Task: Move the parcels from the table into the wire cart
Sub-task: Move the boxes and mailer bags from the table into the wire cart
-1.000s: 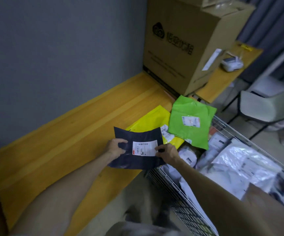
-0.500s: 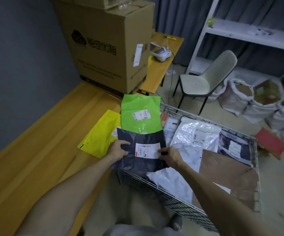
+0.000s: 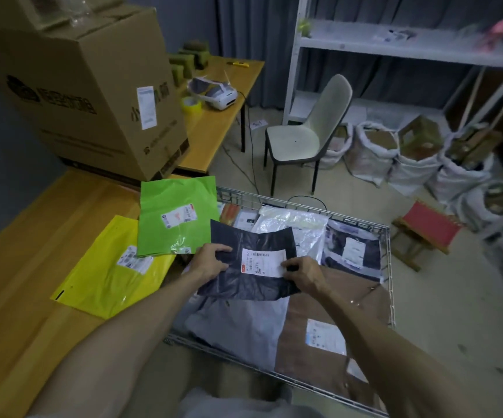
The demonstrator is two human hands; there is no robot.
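I hold a black mailer parcel (image 3: 245,283) with a white label flat above the wire cart (image 3: 390,267). My left hand (image 3: 209,260) grips its left edge and my right hand (image 3: 303,274) pinches its right edge beside the label. A green parcel (image 3: 173,218) lies on the wooden table (image 3: 27,267), its right edge hanging toward the cart. A yellow parcel (image 3: 105,276) lies on the table to its left, partly under the green one. Inside the cart lie several parcels: grey, brown, clear plastic and dark ones.
A large cardboard box (image 3: 87,86) stands at the table's far end. Behind it a second table carries a label printer (image 3: 221,93) and tape. A white chair (image 3: 307,134), white shelving, filled sacks (image 3: 410,164) and a red stool (image 3: 426,227) surround the cart.
Both hands have carried the black parcel rightward, from over the table edge to above the cart. My view has swung right, showing the chair, shelves and sacks.
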